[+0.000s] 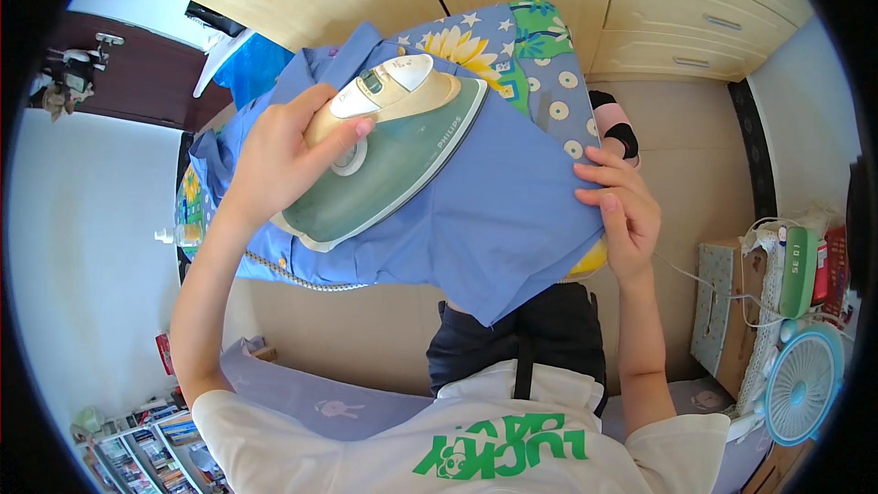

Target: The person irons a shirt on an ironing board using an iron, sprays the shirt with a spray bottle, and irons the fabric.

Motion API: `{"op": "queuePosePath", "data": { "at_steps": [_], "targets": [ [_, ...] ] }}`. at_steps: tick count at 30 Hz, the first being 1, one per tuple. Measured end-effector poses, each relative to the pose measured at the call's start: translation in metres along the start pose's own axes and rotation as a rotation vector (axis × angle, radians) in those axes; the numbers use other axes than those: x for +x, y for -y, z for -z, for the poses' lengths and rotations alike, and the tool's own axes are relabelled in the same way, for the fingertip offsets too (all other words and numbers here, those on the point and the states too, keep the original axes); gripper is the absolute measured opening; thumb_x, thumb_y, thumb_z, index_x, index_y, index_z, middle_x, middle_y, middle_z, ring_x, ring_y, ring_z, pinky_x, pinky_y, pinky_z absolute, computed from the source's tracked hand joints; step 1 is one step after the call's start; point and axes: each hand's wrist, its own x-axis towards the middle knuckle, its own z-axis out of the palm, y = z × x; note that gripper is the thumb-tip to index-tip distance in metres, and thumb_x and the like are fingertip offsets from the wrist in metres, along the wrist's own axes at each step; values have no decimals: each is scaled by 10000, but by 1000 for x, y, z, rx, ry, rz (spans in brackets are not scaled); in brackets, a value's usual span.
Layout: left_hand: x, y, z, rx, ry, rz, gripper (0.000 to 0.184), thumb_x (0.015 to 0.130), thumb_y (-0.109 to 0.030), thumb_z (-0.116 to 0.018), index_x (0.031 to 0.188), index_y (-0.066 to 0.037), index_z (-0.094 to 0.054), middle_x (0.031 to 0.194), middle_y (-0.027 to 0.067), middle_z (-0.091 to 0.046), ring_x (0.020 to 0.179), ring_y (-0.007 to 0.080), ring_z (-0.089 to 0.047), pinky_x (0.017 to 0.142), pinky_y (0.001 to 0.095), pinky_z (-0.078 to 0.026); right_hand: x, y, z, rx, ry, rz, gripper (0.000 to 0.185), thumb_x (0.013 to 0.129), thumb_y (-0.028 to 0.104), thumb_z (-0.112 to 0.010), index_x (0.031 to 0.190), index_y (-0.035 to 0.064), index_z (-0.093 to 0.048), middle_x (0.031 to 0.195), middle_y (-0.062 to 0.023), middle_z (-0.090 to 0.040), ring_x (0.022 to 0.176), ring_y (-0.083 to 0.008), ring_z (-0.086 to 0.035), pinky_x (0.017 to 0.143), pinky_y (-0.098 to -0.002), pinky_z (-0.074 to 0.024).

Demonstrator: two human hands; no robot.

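My left hand [291,151] is wrapped round the handle of a green and cream steam iron [398,151], whose tip points to the upper right. Under the iron lies a blue shirt [512,201], spread over the board with one corner hanging off the near edge. At the board's right end, my right hand [626,210] has its fingers stretched out on the edge of the cloth. The ironing board [549,82] wears a patterned cover with sunflowers and stars. A braided cord [297,276] runs along the near edge below the iron.
A spray bottle [183,235] stands at the board's left end. Wooden drawers [704,23] are at the back right. On the right are a small blue fan [803,384] and a green box [799,270]. A bookshelf [155,448] is at lower left.
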Motion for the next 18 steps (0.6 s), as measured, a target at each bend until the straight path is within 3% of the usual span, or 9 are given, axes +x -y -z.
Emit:
{"op": "queuePosePath", "data": {
  "at_steps": [2,5,8,10,18],
  "targets": [
    [-2,-2,1,7,-41,-29,380,844,-377,-660,825,-3,-595,640,105,-588,561,142,-551,510,286,-404,0,1,0,-10,2,-6,219,886,62,-518,792,-42,-686,982,-146,-680,1104,-327,-570,939,-404,-426],
    [-5,-9,2,-85,36,130,370,841,-364,-667,845,-1,-596,653,104,-594,574,138,-545,529,280,-415,1,2,0,-15,16,-14,216,881,56,-521,781,-41,-686,979,-142,-681,1102,-324,-571,937,-403,-427],
    [-7,-11,-1,-170,34,53,347,834,-335,-681,873,0,-602,676,100,-609,611,148,-579,560,278,-441,2,2,0,-38,26,-35,215,878,52,-522,774,-40,-687,973,-141,-681,1101,-323,-571,935,-402,-428],
    [-6,-12,-1,-222,131,-78,350,856,-343,-662,917,-6,-591,765,35,-560,674,90,-484,617,259,-418,2,0,0,-20,17,-28,216,878,52,-522,770,-38,-686,968,-138,-682,1099,-321,-571,934,-401,-428],
    [-6,-20,1,-222,196,25,320,866,-303,-650,916,3,-574,745,42,-554,713,87,-485,629,247,-408,0,0,-2,8,-13,-39,225,891,64,-516,780,-38,-683,974,-141,-680,1108,-319,-564,941,-409,-420]
  ]
}}
